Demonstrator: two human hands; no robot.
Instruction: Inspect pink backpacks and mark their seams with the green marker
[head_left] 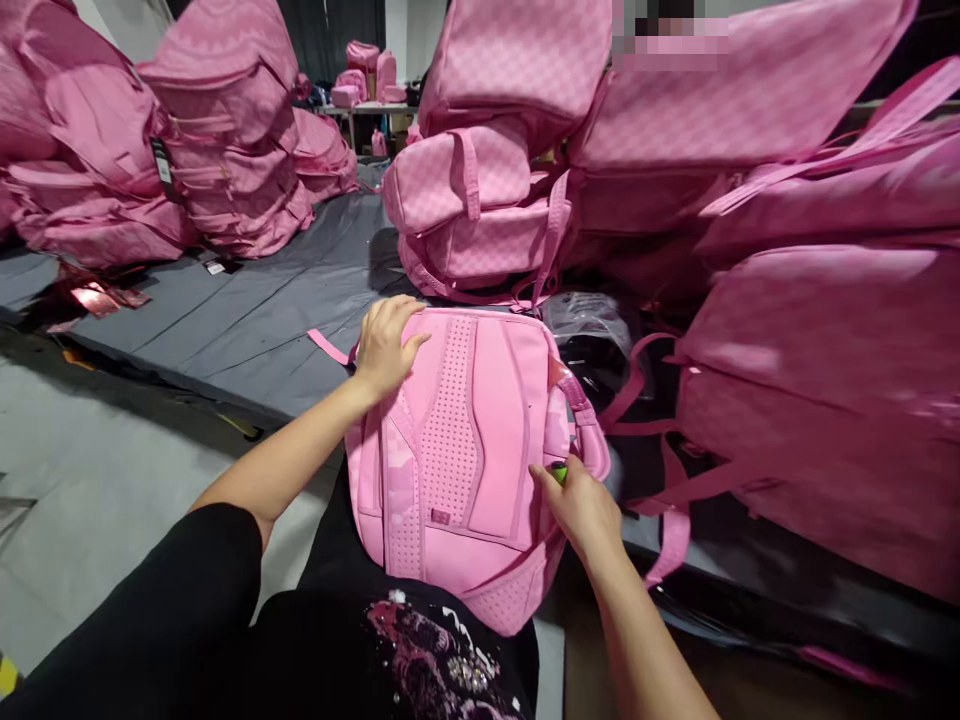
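Note:
A pink backpack [499,440] lies with its back panel up, its near end against my lap and its far part on the table edge. Its middle strip and shoulder straps have dotted mesh. My left hand [391,345] grips its upper left edge, fingers over the rim and thumb on the panel. At the right side, beside a looped shoulder strap [589,430], my right hand [581,500] is closed around a small green object with a dark end [559,472]. Most of that object is hidden in the fist, so its kind is unclear.
Stacked pink bags [232,150] stand on the grey-covered table [247,290] at the left. Checkered pink bags [480,190] are piled straight ahead. Larger pink bags [817,380] with hanging straps crowd the right. Clear plastic wrap [592,330] lies just behind the backpack.

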